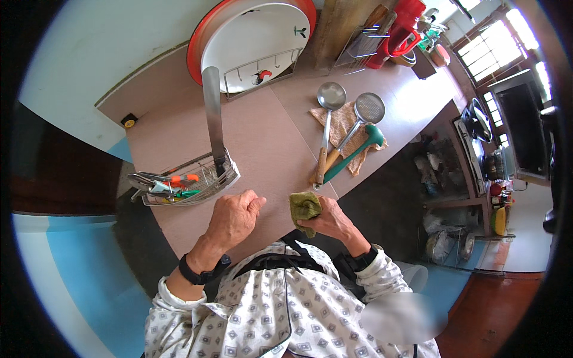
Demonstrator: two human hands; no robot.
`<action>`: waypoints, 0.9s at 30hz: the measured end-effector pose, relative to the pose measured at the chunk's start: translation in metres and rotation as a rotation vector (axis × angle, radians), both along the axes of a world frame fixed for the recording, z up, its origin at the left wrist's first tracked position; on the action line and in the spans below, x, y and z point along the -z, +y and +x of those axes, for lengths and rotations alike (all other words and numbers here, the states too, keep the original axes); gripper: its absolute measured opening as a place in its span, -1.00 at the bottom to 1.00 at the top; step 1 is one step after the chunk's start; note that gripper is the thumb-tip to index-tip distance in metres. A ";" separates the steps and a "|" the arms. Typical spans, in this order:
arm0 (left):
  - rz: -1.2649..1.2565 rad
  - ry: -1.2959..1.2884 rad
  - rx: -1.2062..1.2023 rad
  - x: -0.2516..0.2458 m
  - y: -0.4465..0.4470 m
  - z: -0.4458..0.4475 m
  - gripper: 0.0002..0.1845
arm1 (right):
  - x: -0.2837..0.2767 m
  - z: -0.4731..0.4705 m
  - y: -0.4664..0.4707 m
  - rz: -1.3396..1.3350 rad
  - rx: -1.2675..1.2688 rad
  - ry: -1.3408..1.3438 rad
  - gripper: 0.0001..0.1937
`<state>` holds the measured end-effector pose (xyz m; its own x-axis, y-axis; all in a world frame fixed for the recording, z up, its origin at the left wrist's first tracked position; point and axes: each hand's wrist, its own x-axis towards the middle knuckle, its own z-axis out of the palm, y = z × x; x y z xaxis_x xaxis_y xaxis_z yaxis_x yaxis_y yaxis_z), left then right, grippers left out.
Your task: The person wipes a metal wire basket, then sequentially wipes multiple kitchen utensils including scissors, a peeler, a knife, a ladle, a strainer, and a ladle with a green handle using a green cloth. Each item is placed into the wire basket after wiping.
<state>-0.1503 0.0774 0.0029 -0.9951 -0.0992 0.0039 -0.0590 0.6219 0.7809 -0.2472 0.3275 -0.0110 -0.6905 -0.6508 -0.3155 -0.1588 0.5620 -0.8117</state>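
Observation:
My right hand (333, 217) grips a bunched olive-green cloth (305, 209) above the counter's near edge. My left hand (237, 217) is curled into a loose fist with nothing visible in it. Just beyond that fist is a wire utensil basket (203, 194), where a long metal blade with a dark handle (214, 114) stands upright among orange- and green-handled utensils. Past my right hand, a steel ladle (331, 97), a perforated skimmer (369, 108) and a green ladle (374, 134) lie side by side. A checked tan cloth (335, 118) is partly under them.
Against the wall, a white enamel tray (250, 42) with a rooster picture leans in a wire rack (262, 76). A knife rack (353, 49) and a red jug (391, 42) stand at the tiled counter's (264, 129) far end. A stove (472, 152) is at right.

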 end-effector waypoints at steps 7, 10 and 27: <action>-0.011 0.016 0.102 0.005 0.014 0.007 -0.88 | 0.009 -0.022 0.026 -0.303 0.223 -0.209 -0.53; -0.014 -0.053 0.061 0.003 0.019 0.008 -0.88 | 0.004 -0.044 0.031 -0.340 0.245 -0.276 -0.56; -0.100 -0.091 -0.019 0.046 0.125 -0.128 -0.69 | 0.009 -0.111 0.119 -0.367 0.215 -0.514 -0.54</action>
